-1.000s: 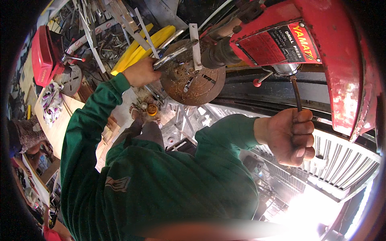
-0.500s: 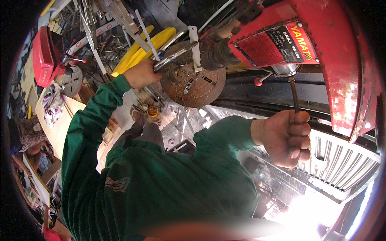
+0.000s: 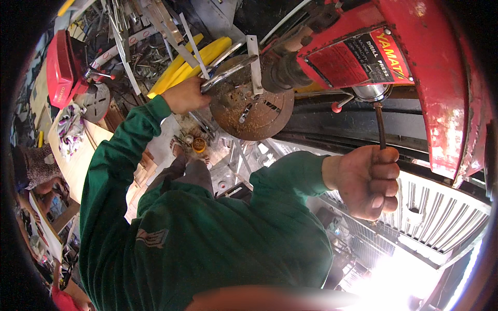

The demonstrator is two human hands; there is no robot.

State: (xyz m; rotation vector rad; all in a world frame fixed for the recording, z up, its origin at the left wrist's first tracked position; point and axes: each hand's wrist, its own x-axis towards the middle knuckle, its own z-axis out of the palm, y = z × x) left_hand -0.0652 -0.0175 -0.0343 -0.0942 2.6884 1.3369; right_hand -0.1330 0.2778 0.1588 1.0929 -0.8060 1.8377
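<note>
My left hand (image 3: 184, 96) is closed around the near end of a shiny metal tube (image 3: 231, 71), which reaches out over the round, rusty drill press table (image 3: 277, 122). Shavings are scattered on that table. An upright flat metal strip (image 3: 254, 67) with a hole near its top stands by the tube's far end. At the right, my right hand (image 3: 365, 181) is wrapped around the dark feed lever (image 3: 381, 124) of the red drill press (image 3: 337, 62). The drill bit and its contact with the tube cannot be made out.
Yellow lengths of material (image 3: 192, 65) and metal offcuts (image 3: 124, 46) lie beyond my left hand. A second red drill press (image 3: 65, 72) stands at the far left, near a patterned cloth (image 3: 72, 129) on a wooden board (image 3: 67, 166). Another person (image 3: 41, 168) is at the left edge.
The whole view has shifted slightly. Both hands keep their grips, and my right hand sits a touch lower with its fingers slightly turned.
</note>
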